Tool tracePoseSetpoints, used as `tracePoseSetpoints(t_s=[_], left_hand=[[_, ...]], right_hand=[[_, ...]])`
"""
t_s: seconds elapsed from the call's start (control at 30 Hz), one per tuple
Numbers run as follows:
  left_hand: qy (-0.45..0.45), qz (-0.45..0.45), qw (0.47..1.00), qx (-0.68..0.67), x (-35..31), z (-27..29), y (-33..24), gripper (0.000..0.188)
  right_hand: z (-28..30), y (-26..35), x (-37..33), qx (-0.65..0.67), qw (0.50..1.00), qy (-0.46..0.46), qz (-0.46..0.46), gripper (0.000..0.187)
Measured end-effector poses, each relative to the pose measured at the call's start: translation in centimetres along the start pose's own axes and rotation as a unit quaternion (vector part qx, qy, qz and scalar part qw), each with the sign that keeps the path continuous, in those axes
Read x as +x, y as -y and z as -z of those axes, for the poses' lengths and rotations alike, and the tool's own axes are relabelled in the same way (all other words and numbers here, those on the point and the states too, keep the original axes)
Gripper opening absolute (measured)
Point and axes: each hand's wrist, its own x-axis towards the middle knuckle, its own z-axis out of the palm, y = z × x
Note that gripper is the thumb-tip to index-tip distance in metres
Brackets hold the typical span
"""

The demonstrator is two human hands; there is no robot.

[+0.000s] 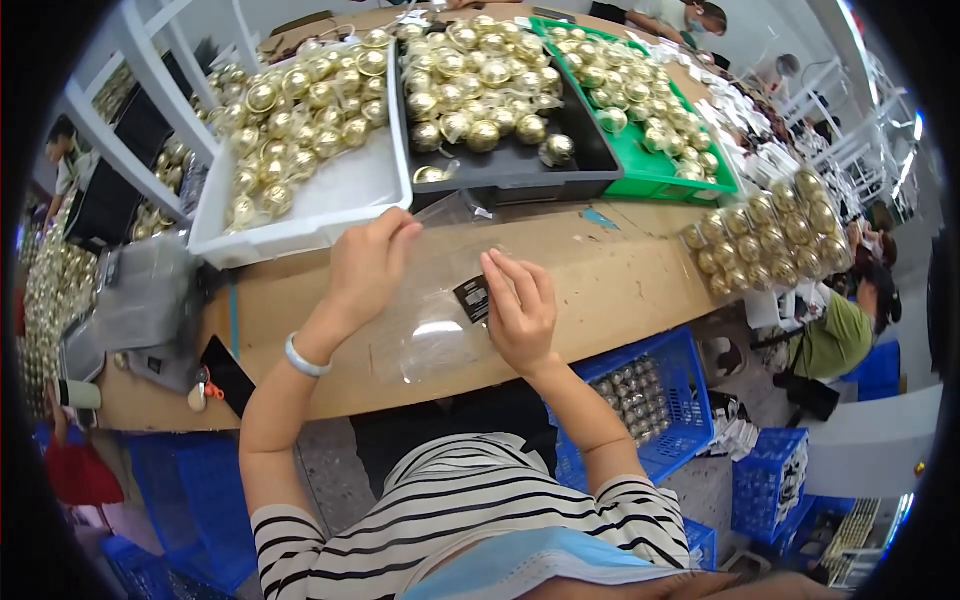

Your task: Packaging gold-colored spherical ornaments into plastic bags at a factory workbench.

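A clear plastic package (432, 335), see-through and shiny, is held over the table in front of me. My left hand (368, 265) has its fingertips pinched at the upper left part of the plastic. On the other side my right hand (522, 310) grips the package between thumb and fingers, beside a small black label (472, 299) with pale print. No gold ball shows inside the plastic. Beyond my hands, gold ball ornaments (483, 136) in thin clear wrap fill a black tray (515, 185).
A white tray (305, 232) and a green tray (650, 187) flank the black one, with more gold balls. Packed clear boxes of balls (775, 235) stand at right. Orange-handled scissors (208, 385) lie at left near stacked clear packaging (150, 300). A blue crate (690, 385) sits below the edge.
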Motion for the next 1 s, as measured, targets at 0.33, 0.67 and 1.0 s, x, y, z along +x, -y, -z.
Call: tracePoseSetpoints(t_s=[0.33,0.67,1.0], left_hand=[[0.099,-0.287,0.925,0.230,-8.0,-4.2,-2.8,0.033],[0.272,-0.097,0.934,0.212,-9.5,-8.6,1.1,0.083],[0.222,-0.004,0.962,0.160,-9.3,-8.9,0.7,0.093]], right_hand=[[2.2,-5.8,-3.3,0.479,0.703,0.516,-0.102,0.040],[2.0,-2.7,-3.8,0.038,0.923,0.324,-0.202,0.046],[0.9,1.0,-5.7,-0.074,0.954,0.223,-0.186,0.070]])
